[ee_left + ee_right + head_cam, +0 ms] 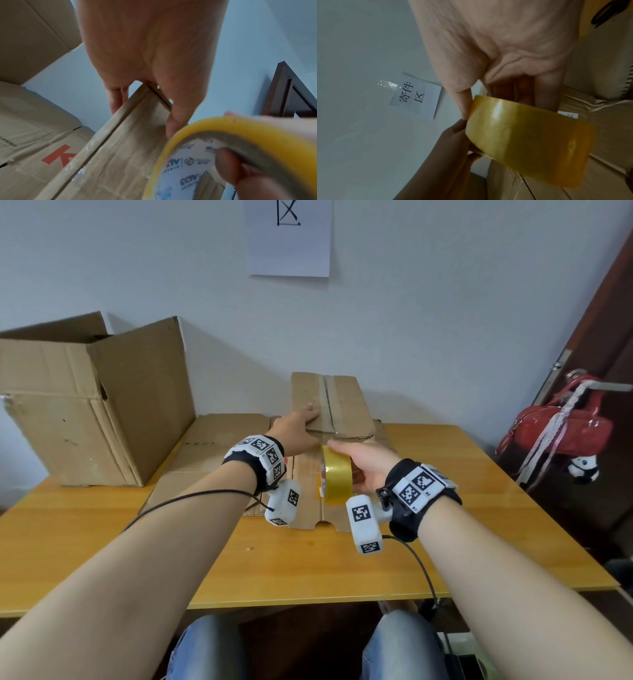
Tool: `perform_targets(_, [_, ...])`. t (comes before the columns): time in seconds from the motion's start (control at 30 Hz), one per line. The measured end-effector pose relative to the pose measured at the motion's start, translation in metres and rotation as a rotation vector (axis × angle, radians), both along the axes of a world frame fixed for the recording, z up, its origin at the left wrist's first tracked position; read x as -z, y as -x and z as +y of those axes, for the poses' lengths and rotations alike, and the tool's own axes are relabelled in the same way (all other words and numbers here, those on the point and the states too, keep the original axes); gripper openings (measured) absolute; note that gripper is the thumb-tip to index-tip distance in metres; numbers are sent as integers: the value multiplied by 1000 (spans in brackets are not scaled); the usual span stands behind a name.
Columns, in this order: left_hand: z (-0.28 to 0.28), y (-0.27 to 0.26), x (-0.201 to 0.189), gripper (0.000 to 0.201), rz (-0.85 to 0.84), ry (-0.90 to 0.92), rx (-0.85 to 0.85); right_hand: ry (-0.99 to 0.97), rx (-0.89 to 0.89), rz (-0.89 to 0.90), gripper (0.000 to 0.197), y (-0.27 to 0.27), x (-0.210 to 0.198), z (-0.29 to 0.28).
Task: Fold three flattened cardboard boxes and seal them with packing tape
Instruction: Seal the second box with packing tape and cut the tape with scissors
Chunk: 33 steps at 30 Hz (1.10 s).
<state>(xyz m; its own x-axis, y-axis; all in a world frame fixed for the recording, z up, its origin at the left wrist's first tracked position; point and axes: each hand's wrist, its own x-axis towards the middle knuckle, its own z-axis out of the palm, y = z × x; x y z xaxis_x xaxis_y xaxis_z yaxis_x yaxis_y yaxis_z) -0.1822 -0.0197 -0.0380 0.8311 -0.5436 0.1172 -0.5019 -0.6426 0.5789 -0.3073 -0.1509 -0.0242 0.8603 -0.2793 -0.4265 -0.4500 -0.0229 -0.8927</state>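
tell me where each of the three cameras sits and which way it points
Head: worn on the head, looking forward and down at the table; both forearms, left hand on the small box, right hand gripping the tape roll.
Left wrist: looks along the left hand to the small box.
Right wrist: looks along the right hand to the tape roll and wall sign.
Shared: both wrist views show the tape roll.
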Motion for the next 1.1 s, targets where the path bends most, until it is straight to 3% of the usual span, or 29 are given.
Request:
perform_targets(0.1, [-1, -2, -2, 53, 57, 90, -33, 48, -24, 17, 63, -4, 3, -4])
perform_targets(0.2, [-3, -2, -3, 50, 93, 152, -42, 147, -59, 36, 89, -12, 6, -13])
perform_targets(0.23, [-4, -2, -3, 49, 97, 148, -36, 201, -67, 45, 88, -12, 2, -15])
perform_targets(0.33, [-4, -3, -7, 45, 115, 180, -50, 455, -97, 29, 54, -3, -14, -22])
perform_targets(0.4, [-3, -6, -6, 40, 104, 189, -59, 630, -92, -25, 44, -3, -22, -33])
perform_targets(0.57, [-2, -14, -7, 35, 130, 171, -145, 798, 136, -277, 15, -24, -25, -61])
perform_targets(0.67, [-2, -13, -14, 50, 170, 184, -209, 728, 98, -197, 51, -34, -20, -65])
perform_targets(0.73, [-2, -13, -17, 60, 195, 217, -231, 600, 44, -176, 63, -38, -18, -63])
perform_targets(0.9, [-1, -11, -21, 73, 250, 228, -251, 570, 37, -131, 75, -53, -13, -56])
perform_targets(1.1, [1, -15, -22, 76, 162, 104, -270, 657, -27, -157, 83, -62, -11, -57])
